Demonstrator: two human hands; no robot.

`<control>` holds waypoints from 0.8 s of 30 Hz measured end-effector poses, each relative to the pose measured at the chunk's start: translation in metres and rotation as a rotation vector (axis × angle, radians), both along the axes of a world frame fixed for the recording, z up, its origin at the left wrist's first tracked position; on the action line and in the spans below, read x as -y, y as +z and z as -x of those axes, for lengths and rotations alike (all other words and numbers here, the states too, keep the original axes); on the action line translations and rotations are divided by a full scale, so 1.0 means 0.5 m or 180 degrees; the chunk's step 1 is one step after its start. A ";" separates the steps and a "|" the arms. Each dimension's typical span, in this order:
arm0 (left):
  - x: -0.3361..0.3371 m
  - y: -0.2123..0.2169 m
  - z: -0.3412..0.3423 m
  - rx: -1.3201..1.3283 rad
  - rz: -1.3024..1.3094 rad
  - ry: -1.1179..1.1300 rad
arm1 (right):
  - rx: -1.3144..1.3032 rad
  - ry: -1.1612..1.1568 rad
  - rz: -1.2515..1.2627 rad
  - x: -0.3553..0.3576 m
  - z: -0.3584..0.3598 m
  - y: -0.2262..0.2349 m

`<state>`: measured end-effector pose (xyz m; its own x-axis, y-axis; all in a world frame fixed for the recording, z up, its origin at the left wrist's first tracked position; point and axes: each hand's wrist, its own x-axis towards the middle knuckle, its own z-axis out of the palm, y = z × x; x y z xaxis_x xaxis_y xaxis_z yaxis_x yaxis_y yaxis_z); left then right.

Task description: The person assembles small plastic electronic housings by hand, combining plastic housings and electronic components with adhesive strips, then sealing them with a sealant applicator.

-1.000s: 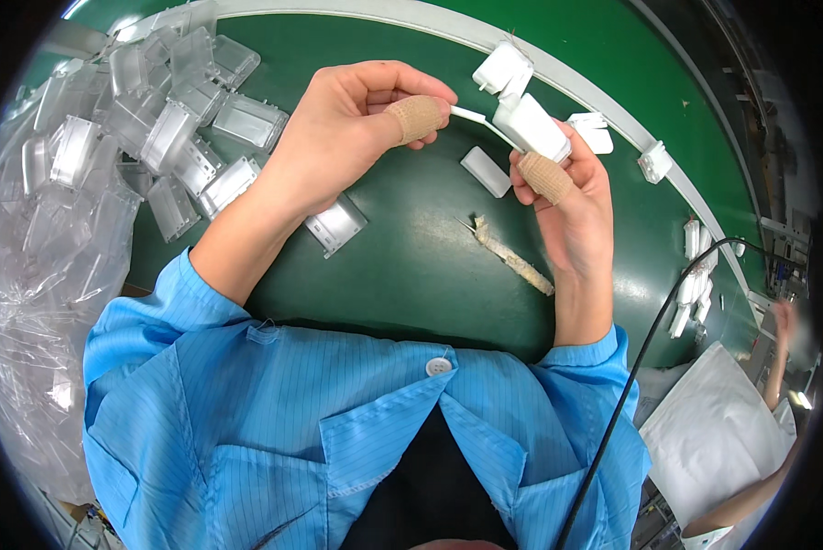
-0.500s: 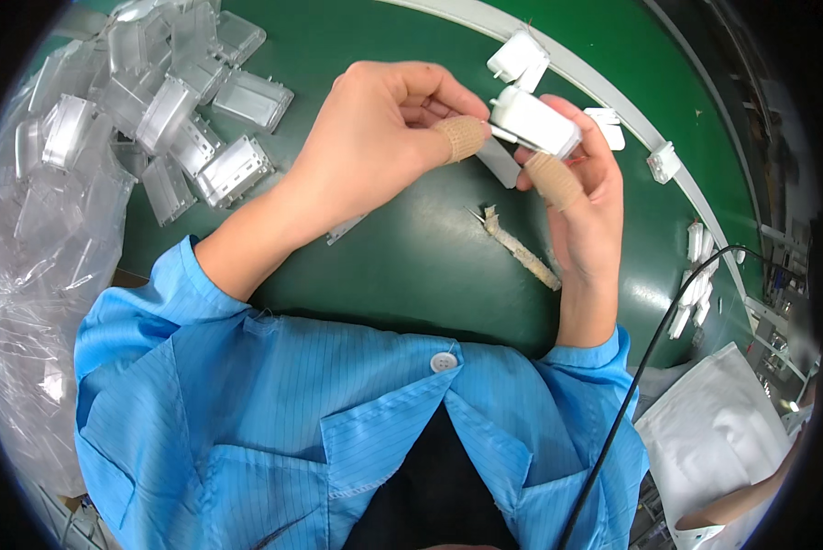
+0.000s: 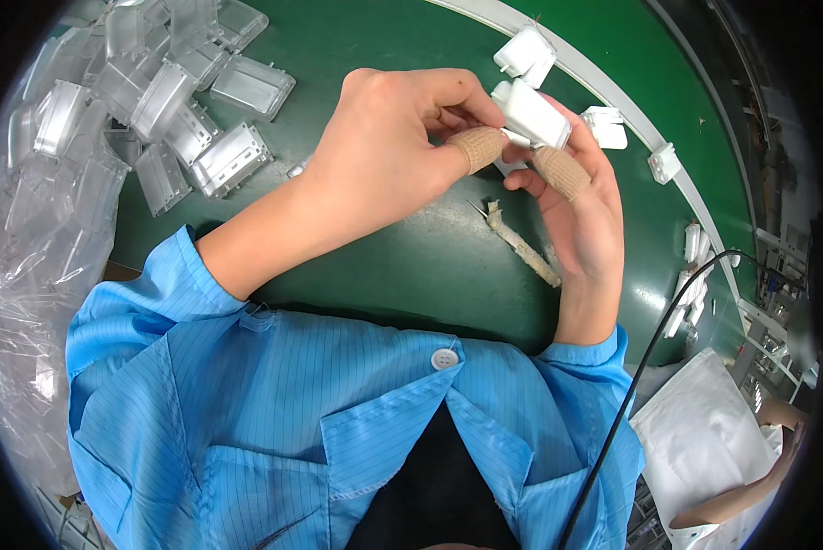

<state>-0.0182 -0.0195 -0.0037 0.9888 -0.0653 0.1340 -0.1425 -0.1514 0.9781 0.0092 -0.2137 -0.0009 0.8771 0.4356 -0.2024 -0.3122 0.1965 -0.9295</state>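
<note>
A small white plastic casing (image 3: pixel 535 115) is gripped between the fingers and thumb of my right hand (image 3: pixel 581 197). From the left, my left hand (image 3: pixel 398 142) reaches to the near left end of the casing, its thumb and fingers pinched together. What lies in that pinch is hidden behind the fingers. Tan finger cots cover both thumbs. Below the hands, a thin pointed tool (image 3: pixel 521 245) with a tape-wrapped handle lies on the green tabletop (image 3: pixel 402 266). A pale flat piece shows partly beneath the casing.
Clear plastic cases (image 3: pixel 233 160) are heaped at the left beside a clear plastic bag (image 3: pixel 31 302). White casings (image 3: pixel 526 53) stand along the pale rail (image 3: pixel 595 78), with several white pieces (image 3: pixel 689 284) at the right. A black cable (image 3: pixel 645 371) crosses the right side; another person's arm (image 3: pixel 732 500) shows lower right.
My left hand has shifted slightly right and closer to the casing. The casing has turned a little and moved slightly left in my right hand.
</note>
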 end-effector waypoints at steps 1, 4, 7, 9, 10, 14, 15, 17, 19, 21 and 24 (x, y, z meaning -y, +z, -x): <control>0.000 0.000 0.000 0.0001 0.0000 0.0000 | 0.0135 0.0117 0.0100 0.004 -0.001 -0.002; 0.002 -0.003 0.000 -0.0053 0.0004 -0.0009 | 0.0178 0.0206 0.0044 0.014 -0.006 -0.005; 0.006 -0.016 -0.001 0.0543 -0.0272 0.0133 | 0.0200 0.0182 0.0052 0.012 -0.004 -0.004; 0.005 -0.017 0.000 0.0911 -0.0539 0.0193 | 0.0156 0.0213 0.0014 0.011 -0.004 -0.007; 0.006 -0.016 0.002 0.0918 -0.0541 0.0207 | 0.0103 0.0231 -0.0022 0.011 -0.004 -0.007; 0.010 -0.004 0.006 0.0265 -0.0154 0.0233 | 0.0114 0.0090 0.0051 0.002 0.002 -0.001; 0.010 -0.004 0.007 -0.0013 0.0055 0.0162 | 0.0173 0.0059 0.0115 0.000 0.004 0.000; 0.010 -0.013 0.002 0.0225 0.0107 0.0152 | 0.0229 0.0029 0.0183 0.001 0.002 -0.001; 0.009 -0.019 0.003 0.0463 0.0160 0.0137 | 0.0114 0.0218 0.0011 0.010 -0.004 -0.004; 0.005 -0.014 0.003 0.0736 -0.0154 -0.0061 | 0.0004 0.0281 -0.0096 0.016 -0.006 -0.010; 0.002 -0.012 0.000 0.1121 -0.0574 -0.0041 | 0.0012 0.0239 -0.0147 0.010 -0.001 -0.007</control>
